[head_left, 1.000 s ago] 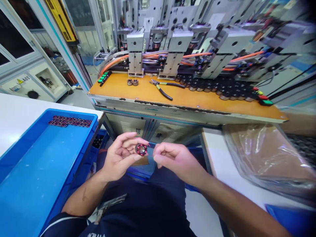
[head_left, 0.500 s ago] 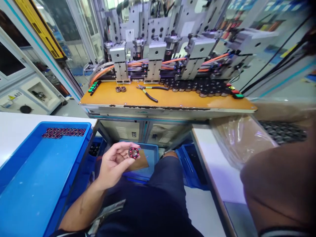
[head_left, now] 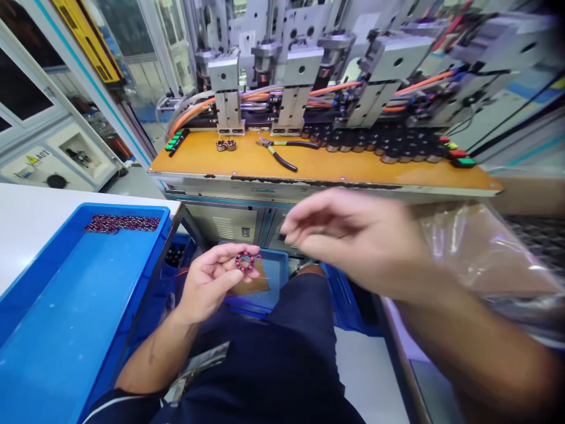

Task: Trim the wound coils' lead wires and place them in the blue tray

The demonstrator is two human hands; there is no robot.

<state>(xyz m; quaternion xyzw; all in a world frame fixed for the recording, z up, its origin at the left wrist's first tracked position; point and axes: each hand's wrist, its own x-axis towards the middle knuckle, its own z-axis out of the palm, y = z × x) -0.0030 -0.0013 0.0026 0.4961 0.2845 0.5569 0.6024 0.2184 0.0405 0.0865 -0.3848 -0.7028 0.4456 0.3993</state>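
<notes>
Between the thumb and fingers of my left hand [head_left: 212, 280] is a small dark ring-shaped part [head_left: 245, 261], with pink-red spots around it and an open centre facing me. Thin pink strands show beside this ring. To its right, my right hand [head_left: 357, 241] hangs in the air, apart from the left. Its fingers are bent toward the thumb but smeared by motion, so whether anything is between them cannot be made out. Below the left hand, a blue tray [head_left: 278, 268] holds a brown sheet [head_left: 253, 285].
Similar ringed parts [head_left: 121, 224] lie in a large blue bin [head_left: 53, 335] at left. On the orange bench [head_left: 189, 159] lie pliers [head_left: 280, 154], two small round parts [head_left: 226, 145] and many dark cylindrical parts [head_left: 392, 147], before a machine. A clear plastic bag [head_left: 489, 247] is at right.
My right hand has swung in from the lower right toward the left hand. The ring stays in my left hand and now faces me more squarely. The view has shifted slightly.
</notes>
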